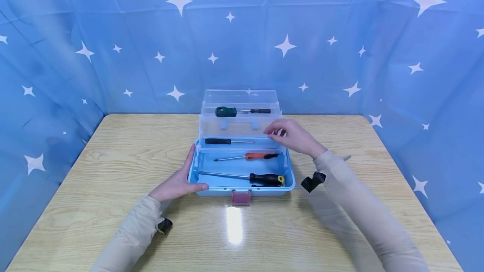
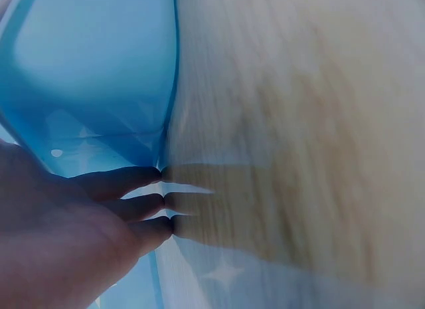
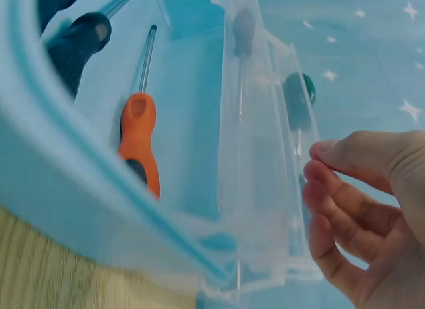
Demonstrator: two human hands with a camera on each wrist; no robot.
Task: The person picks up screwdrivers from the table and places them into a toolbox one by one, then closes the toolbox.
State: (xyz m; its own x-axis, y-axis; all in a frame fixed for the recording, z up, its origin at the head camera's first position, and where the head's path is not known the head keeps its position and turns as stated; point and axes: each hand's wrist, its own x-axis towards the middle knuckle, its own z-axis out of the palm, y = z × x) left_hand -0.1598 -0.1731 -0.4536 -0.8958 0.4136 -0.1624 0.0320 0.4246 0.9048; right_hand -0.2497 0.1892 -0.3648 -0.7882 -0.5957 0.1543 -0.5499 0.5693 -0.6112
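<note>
A light blue toolbox with clear fold-out trays stands opened. My left hand rests against its left front corner, thumb along the front rim and straight fingers touching the side wall. Over the right part of the trays hovers my right hand, thumb and fingertips close together beside the upper tray's edge; nothing shows between them. In the upper tray lie a green-handled screwdriver and a small black-handled one. Below is a thin black screwdriver.
Inside the base lie an orange-handled screwdriver and a large black-and-yellow one, with another dark tool partly hidden beside it. A mauve latch hangs at the front. A grey tip shows behind the right sleeve, on the wooden table.
</note>
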